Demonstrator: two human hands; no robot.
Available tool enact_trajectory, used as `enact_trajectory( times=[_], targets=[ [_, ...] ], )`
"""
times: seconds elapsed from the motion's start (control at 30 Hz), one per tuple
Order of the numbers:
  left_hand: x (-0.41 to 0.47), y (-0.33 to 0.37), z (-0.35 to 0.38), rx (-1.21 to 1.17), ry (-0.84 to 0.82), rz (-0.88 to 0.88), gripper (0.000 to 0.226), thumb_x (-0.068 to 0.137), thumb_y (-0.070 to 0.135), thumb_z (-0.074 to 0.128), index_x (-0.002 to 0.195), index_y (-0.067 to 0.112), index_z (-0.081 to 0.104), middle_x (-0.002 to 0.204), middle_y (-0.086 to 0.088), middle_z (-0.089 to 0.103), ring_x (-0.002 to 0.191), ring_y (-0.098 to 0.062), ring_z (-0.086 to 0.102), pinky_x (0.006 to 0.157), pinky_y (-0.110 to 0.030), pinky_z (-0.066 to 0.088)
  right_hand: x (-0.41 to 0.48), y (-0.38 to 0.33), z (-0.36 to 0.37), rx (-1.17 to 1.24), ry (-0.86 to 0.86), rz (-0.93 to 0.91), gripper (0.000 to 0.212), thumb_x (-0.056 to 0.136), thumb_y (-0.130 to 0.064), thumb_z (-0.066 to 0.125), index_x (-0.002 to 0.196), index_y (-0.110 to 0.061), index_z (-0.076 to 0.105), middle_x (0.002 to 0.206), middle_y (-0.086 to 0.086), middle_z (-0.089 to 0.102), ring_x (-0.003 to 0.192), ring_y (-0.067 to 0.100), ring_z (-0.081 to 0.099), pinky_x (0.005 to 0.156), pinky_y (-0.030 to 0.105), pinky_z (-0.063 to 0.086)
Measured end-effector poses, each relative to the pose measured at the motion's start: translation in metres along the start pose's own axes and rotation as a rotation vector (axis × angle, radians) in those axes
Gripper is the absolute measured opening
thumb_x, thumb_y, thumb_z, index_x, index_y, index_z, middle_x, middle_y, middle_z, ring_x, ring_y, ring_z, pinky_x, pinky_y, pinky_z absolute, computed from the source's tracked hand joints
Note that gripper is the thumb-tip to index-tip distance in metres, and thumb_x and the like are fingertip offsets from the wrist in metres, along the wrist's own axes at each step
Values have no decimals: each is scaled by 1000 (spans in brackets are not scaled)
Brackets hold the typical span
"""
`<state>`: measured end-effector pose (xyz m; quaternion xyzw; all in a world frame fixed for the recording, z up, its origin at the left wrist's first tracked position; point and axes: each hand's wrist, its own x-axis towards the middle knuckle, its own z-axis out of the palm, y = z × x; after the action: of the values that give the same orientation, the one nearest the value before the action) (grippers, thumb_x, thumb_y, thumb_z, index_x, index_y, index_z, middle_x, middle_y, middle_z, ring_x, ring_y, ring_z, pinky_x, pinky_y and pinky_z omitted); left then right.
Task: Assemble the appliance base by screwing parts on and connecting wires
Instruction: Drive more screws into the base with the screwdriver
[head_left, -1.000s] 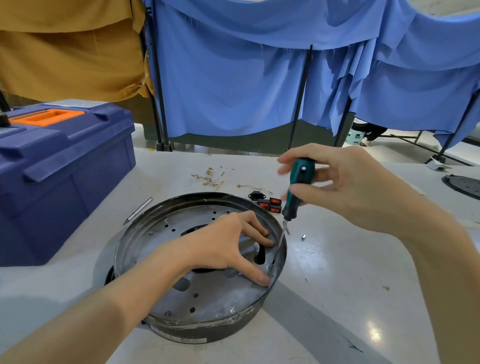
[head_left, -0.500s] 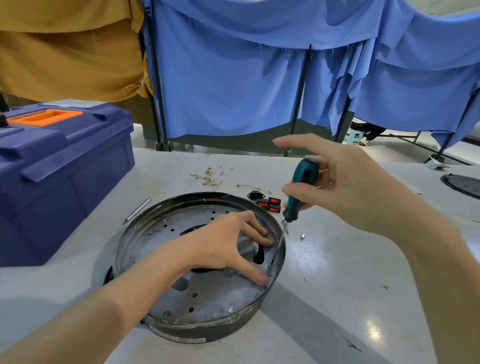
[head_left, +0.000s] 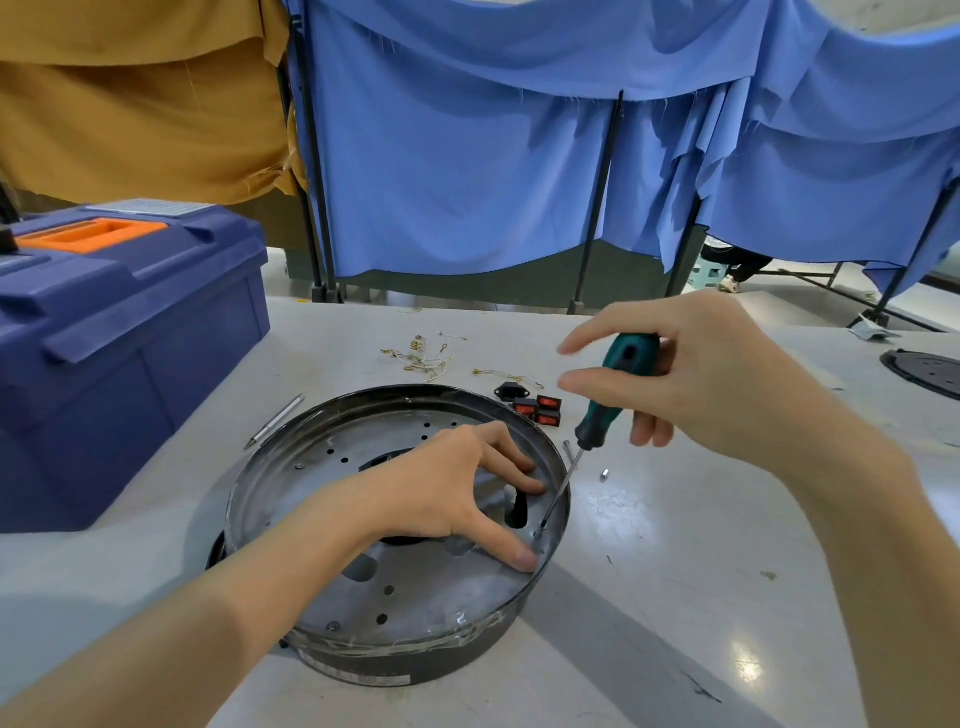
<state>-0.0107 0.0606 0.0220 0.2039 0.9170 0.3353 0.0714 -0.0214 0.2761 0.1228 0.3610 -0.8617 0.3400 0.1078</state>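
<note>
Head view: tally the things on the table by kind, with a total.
Appliance base: 1
Screwdriver: 1
Red switches: 3
Black socket: 1
Blue toolbox: 1
Metal rod: 1
Black disc: 1
Total: 9, leaving out the wire bits and tiny hardware, too small to count.

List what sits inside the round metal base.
Inside the base: a perforated metal plate, the left hand pressing on it, and the screwdriver tip near the rim. The hand hides most of the centre opening.
</note>
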Motion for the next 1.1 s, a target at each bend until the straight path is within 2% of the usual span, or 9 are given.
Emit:
enact_trajectory(
  times=[0.1, 0.2, 0.27, 0.43, 0.53, 0.63, 0.9, 1.0, 1.1],
  targets=[
    [0, 0, 1, -12, -1, -3, 61, 56, 56, 87, 112, 39, 71, 115, 37, 47, 115, 15, 43, 106, -28, 35, 0, 2, -3, -116, -55, 77, 46, 66, -68, 60, 87, -27, 69, 70, -9, 70, 60, 7, 68, 59, 24, 57],
    [0, 0, 1, -33, 7, 6, 62, 54, 55, 87, 111, 37, 72, 114, 36, 48, 115, 14, 45, 106, -30, 37, -4, 3, -13, -82, -190, 24, 29, 82, -43, 63, 109, -33, 65, 117, -19, 64, 101, -2, 63, 84, 21, 54],
    [0, 0, 1, -30, 7, 5, 64, 51, 59, 85, 110, 37, 72, 115, 35, 48, 116, 13, 44, 107, -32, 38, -6, 0, -16, 49, -238, -22, 27, 87, -24, 65, 113, -27, 67, 106, -13, 72, 97, 0, 67, 83, 17, 54],
    [1, -1, 1, -50, 2, -4, 60, 53, 56, 87, 109, 38, 72, 116, 35, 48, 115, 13, 44, 108, -34, 37, -2, -10, 4, 53, -67, -24, 34, 78, -49, 65, 101, -24, 69, 66, -3, 70, 52, 7, 69, 60, 25, 59],
    [1, -1, 2, -55, 8, -9, 63, 53, 55, 88, 111, 36, 71, 115, 35, 51, 115, 12, 45, 108, -34, 38, -1, -9, 5, -91, -73, 17, 44, 74, -66, 51, 92, -28, 65, 82, -11, 69, 63, 2, 67, 64, 24, 58],
    [1, -2, 2, -72, 12, -6, 63, 52, 54, 89, 110, 34, 72, 115, 34, 51, 114, 13, 47, 106, -31, 39, -4, -5, -8, -98, -209, -12, 28, 82, -46, 54, 106, -35, 63, 124, -18, 58, 98, -6, 61, 84, 21, 55],
    [1, -2, 1, -17, 0, 1, 58, 57, 55, 87, 110, 40, 71, 116, 36, 47, 114, 14, 43, 104, -27, 36, 1, -8, 9, 0, 10, -4, 45, 68, -61, 61, 89, -21, 67, 58, -5, 66, 45, 8, 65, 49, 27, 58],
    [1, -2, 1, -34, 5, -6, 60, 55, 56, 87, 110, 40, 71, 117, 37, 47, 116, 13, 43, 106, -31, 37, 0, -1, 0, -145, -97, 49, 43, 73, -66, 57, 102, -36, 62, 84, -12, 67, 75, 1, 66, 72, 26, 57],
    [1, -2, 1, -35, 4, 5, 60, 54, 57, 87, 109, 40, 72, 116, 36, 48, 116, 13, 44, 106, -31, 38, -4, 2, -11, -27, -225, 51, 39, 82, -43, 61, 120, -37, 58, 103, -14, 66, 98, 5, 67, 88, 28, 56]
  ],
)
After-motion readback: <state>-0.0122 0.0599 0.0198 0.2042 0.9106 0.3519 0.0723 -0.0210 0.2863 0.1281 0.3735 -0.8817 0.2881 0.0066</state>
